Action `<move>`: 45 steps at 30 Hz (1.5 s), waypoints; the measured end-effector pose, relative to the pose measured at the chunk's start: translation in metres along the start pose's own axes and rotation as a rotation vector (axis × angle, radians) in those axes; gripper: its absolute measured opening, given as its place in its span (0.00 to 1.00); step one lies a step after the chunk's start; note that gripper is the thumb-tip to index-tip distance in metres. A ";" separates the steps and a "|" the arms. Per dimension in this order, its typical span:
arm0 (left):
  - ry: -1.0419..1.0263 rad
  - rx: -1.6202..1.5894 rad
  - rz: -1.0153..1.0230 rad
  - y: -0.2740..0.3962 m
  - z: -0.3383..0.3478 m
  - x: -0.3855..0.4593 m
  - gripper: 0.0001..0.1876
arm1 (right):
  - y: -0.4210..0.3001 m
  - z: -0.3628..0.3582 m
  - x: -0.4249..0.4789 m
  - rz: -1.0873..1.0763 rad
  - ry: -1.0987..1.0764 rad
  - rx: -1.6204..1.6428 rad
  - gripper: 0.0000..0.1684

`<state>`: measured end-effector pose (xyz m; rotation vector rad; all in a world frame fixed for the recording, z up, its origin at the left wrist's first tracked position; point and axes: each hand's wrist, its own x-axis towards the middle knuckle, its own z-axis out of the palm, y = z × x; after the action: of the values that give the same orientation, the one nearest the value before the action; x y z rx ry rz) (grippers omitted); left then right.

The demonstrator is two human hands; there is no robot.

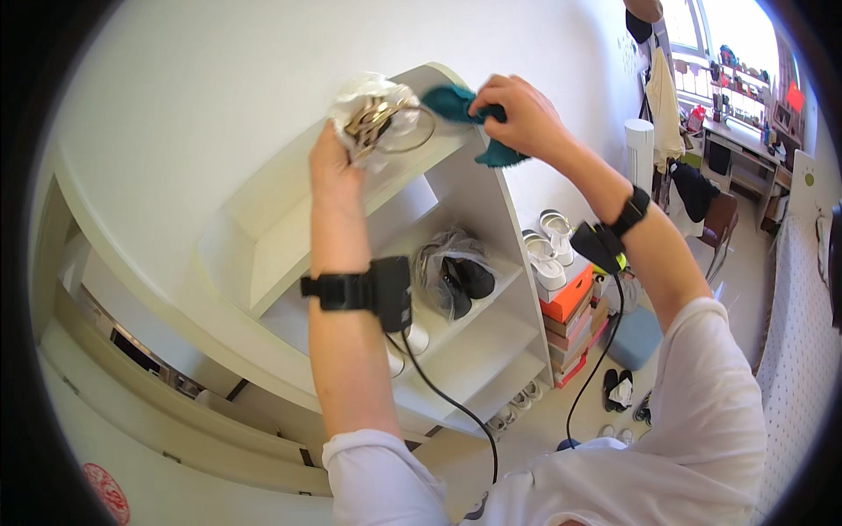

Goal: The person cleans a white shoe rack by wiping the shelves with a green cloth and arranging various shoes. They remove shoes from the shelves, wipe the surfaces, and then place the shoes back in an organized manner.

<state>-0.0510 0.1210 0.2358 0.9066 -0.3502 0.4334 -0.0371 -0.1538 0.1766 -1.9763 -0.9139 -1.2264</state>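
Observation:
My left hand is raised over the white shelf unit and grips a clear plastic bag with strappy gold-coloured footwear inside or poking out of it; a thin ring-like band stands out on its right side. Close by on the right, my right hand pinches a teal cloth above the unit's top corner. One end of the cloth points towards the bag, and another hangs below my fingers. Part of the cloth is blurred. My left palm is mostly hidden behind the bag.
Black shoes in a clear bag sit on a shelf below. Stacked shoeboxes with white sandals on top stand right of the unit. More shoes and a blue stool are on the floor. Cables hang from both forearm-worn devices.

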 end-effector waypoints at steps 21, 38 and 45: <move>-0.034 1.750 0.106 -0.073 -0.008 0.048 0.37 | 0.025 -0.031 -0.092 0.275 -0.159 0.442 0.16; -0.073 2.059 0.242 -0.054 -0.173 -0.286 0.26 | -0.061 0.057 -0.195 0.367 -0.753 0.535 0.27; -0.090 1.900 0.299 -0.062 -0.183 -0.307 0.40 | -0.092 0.100 -0.191 0.283 -0.711 0.705 0.29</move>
<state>-0.2640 0.1713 -0.0539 2.7381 -0.0481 1.0189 -0.1262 -0.0657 -0.0215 -1.8355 -1.1354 0.0256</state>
